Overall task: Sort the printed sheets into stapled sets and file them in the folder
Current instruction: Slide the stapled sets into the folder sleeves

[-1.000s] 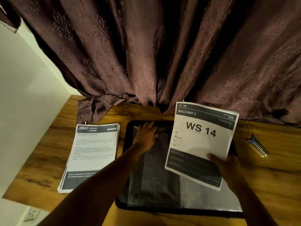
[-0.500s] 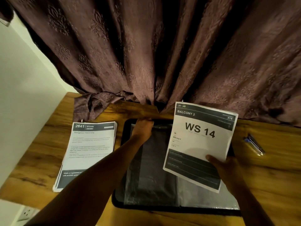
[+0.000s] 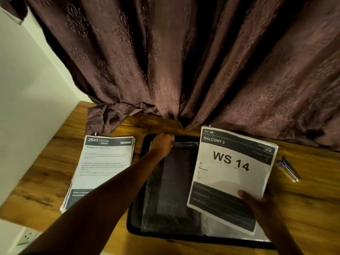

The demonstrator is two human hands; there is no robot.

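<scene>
An open black folder (image 3: 136,214) with clear plastic sleeves lies in the middle of the wooden table. My left hand (image 3: 162,143) reaches to its far edge and its fingers curl over the top of a plastic sleeve (image 3: 173,183) there. My right hand (image 3: 261,205) pinches the lower right corner of a stapled set headed "WS 14" (image 3: 231,173), held tilted above the folder's right half. A stack of printed sheets (image 3: 103,166) headed "2641 Kitchen" lies left of the folder.
A small stapler (image 3: 289,169) lies on the table (image 3: 303,205) at the right. A dark brown curtain (image 3: 184,61) hangs along the table's far edge and bunches onto it at the back left. A white wall stands at the left, with a socket (image 3: 27,236) below.
My left hand has slid from flat on the sleeve to the folder's far edge and curled its fingers over the sleeve top. The WS 14 set stays in my right hand.
</scene>
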